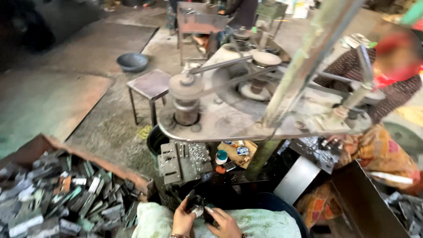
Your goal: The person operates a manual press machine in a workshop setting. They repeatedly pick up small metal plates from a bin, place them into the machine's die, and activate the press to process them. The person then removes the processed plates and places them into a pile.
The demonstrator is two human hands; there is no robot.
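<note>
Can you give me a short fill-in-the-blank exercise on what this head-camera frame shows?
1. The left hand and right hand together hold a small dark metal part over a pale ____ cloth.
2. The heap of flat grey metal pieces lies to the person's ____.
3. The small square metal stool stands near a round grey ____ on the floor.

Missing words: green; left; bowl
</note>
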